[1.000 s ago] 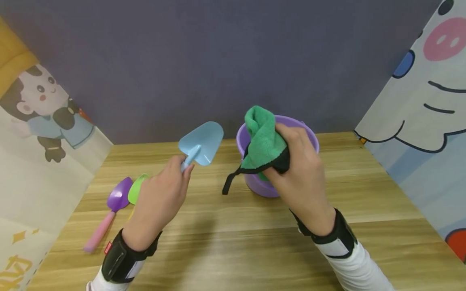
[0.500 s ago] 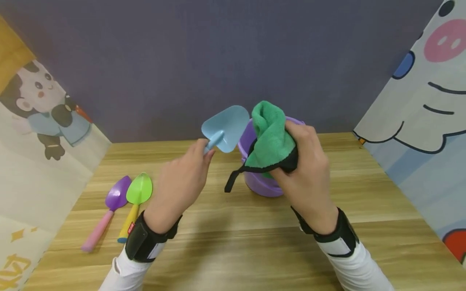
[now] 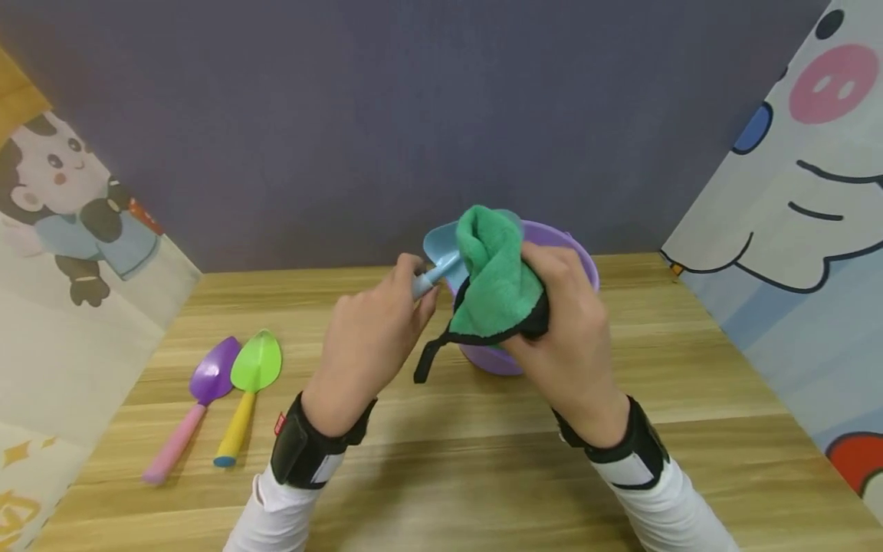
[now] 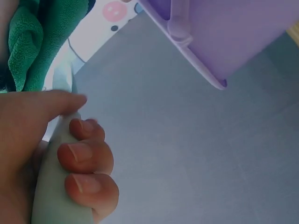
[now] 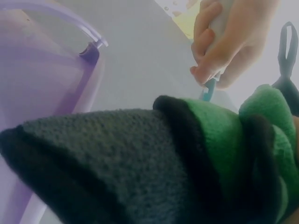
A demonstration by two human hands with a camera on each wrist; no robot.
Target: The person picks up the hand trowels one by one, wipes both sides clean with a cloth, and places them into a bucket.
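Note:
My left hand [image 3: 369, 337] grips the handle of a light blue toy shovel [image 3: 441, 249], fingers wrapped round it in the left wrist view. Part of the shovel's blade is hidden behind a green cloth [image 3: 493, 284] with black edging and a hanging black loop. That cloth is bunched in my right hand [image 3: 572, 330], thumb below and fingers over the far side. In the right wrist view a dark grey side of the cloth [image 5: 107, 158] shows too. Behind both hands stands a purple bucket [image 3: 559, 234], its handle [image 5: 65, 16] seen in the right wrist view.
On the wooden table [image 3: 441, 475] at the left lie a purple shovel with a pink handle [image 3: 196, 406] and a green shovel with a yellow handle [image 3: 248, 395]. A dark grey wall [image 3: 345, 130] rises at the back, with cartoon-printed panels [image 3: 793, 199] at the sides.
My left hand has moved right with the blue shovel, bringing its blade behind the green cloth. The green shovel has come into full view. My right hand keeps its hold on the cloth.

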